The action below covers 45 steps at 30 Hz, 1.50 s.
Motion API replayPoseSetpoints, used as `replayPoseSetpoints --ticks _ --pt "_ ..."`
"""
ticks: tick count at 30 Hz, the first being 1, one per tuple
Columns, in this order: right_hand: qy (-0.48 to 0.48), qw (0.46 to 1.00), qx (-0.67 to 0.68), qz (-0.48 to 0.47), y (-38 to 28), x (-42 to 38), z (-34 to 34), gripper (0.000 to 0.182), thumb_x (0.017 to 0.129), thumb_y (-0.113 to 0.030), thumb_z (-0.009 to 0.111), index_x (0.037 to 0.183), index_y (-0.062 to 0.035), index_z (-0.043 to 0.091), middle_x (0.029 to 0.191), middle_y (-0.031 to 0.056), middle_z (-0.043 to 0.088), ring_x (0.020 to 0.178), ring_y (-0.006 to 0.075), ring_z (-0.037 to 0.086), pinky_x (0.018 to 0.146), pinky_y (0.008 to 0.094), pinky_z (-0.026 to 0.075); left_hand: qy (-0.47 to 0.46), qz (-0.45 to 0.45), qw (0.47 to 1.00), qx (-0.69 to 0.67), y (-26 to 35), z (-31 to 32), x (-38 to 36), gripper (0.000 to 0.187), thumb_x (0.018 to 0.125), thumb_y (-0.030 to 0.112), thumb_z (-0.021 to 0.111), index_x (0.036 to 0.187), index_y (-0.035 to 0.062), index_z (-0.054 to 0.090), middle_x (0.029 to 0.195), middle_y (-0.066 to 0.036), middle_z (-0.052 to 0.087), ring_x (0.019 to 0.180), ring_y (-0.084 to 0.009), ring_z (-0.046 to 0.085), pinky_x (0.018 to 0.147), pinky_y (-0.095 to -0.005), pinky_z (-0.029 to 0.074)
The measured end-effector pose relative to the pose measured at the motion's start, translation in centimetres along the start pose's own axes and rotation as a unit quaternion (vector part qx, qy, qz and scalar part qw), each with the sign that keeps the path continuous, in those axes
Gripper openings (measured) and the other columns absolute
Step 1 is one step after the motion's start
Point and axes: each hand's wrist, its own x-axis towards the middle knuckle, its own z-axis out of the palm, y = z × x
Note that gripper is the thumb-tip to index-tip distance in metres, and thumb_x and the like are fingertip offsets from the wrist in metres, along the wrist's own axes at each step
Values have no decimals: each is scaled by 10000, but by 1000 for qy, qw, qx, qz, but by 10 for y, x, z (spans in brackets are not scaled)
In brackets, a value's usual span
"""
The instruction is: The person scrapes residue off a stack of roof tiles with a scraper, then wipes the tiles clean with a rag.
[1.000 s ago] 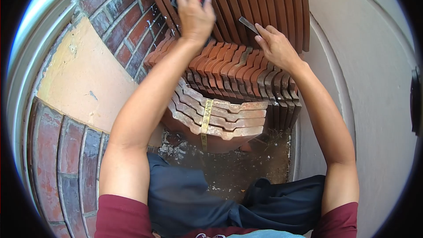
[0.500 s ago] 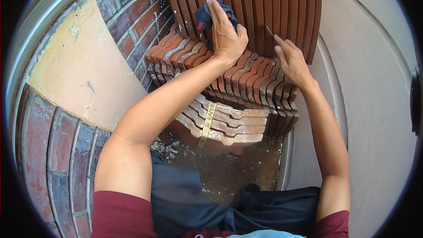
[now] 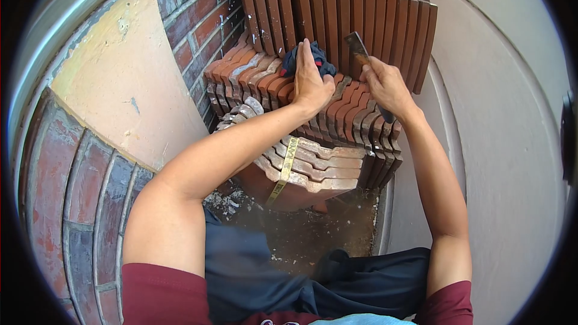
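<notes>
My left hand [image 3: 313, 87] rests against a crumpled dark blue cloth [image 3: 290, 62] with red patches, its fingers straight and close together and the thumb to the right. The cloth sits at the foot of the tall upright row of brown-red roof tiles [image 3: 361, 18], above a lower row of wavy-edged tiles [image 3: 349, 105]. In my right hand [image 3: 390, 89] is a scraper [image 3: 357, 47], gripped by its handle. Its flat, stained blade points up and left in front of the upright tiles, while the handle's dark end sticks out below the palm.
Nearer me lies a short stack of tiles [image 3: 322, 171] with a yellow printed strap [image 3: 285, 168]. A brick wall [image 3: 90, 204] with a cream panel [image 3: 129, 78] stands on the left, a pale curved wall [image 3: 506, 144] on the right. Debris litters the dark floor [image 3: 301, 235].
Both hands have come down and nearer me in the view, the left with the cloth. My right hand has turned, so the scraper's blade now shows its flat face.
</notes>
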Motion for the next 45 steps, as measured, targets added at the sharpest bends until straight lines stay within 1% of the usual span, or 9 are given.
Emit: replayPoseSetpoints --ticks 6,14,19,25,33,37,41,44,45 --pt "-19 996 -62 -66 2 5 15 195 1013 -132 541 952 47 585 764 267 627 750 457 644 677 502 485 24 -19 997 -72 2 -4 -6 770 819 -4 525 1539 -51 257 1517 -302 399 1425 -411 399 1228 -421 281" --pt "-17 994 -66 -80 -4 19 34 211 994 -135 544 918 53 603 769 296 634 798 490 648 713 538 497 17 -55 997 -53 0 -28 2 765 813 52 640 1510 -33 337 1453 -260 470 1354 -353 484 1166 -401 362" --pt "-39 996 -50 -59 -15 20 44 214 967 -125 539 901 57 630 776 304 652 821 481 671 737 537 520 88 -44 994 -48 -21 -23 18 562 856 112 727 1373 -17 548 1244 -170 650 1098 -227 643 984 -319 495" --pt "-1 988 -103 -111 -2 25 79 169 885 -54 529 904 66 646 798 315 668 867 487 679 801 537 554 78 -99 991 -37 -23 -19 23 468 858 118 727 1297 9 604 1166 -149 696 1032 -235 676 942 -349 515" --pt "5 988 -143 -63 7 31 98 209 868 -26 532 1004 92 638 1059 340 670 974 504 675 863 534 557 82 -94 992 -14 -21 -25 20 487 820 129 708 1277 -14 618 1198 -203 681 1107 -336 659 1002 -396 494" --pt "42 982 -172 -64 -3 36 97 197 897 -41 526 993 91 635 1075 324 667 956 498 683 846 528 567 81 -118 988 65 -11 -31 19 500 835 216 694 1265 -32 640 1203 -225 685 1124 -368 658 1014 -408 486" --pt "81 981 -153 -92 -20 56 88 196 919 -65 522 971 86 637 1031 323 677 936 490 689 819 518 576 90 -125 976 -157 5 -26 31 636 918 392 653 1338 -81 588 1210 -272 686 1136 -377 662 1036 -395 470" --pt "45 988 -119 -93 -16 61 92 205 922 -89 544 982 75 652 977 323 689 925 483 694 803 524 581 50 -149 964 -213 1 -8 33 587 993 337 630 1374 -103 549 1197 -203 691 1108 -208 647 1006 -302 466" --pt "26 989 -106 -98 -4 55 98 210 921 -94 551 990 73 655 973 322 691 928 482 694 804 525 581 27 -171 972 -161 -7 -2 29 609 1001 346 615 1399 -107 528 1233 -228 686 1162 -229 635 1025 -309 457"
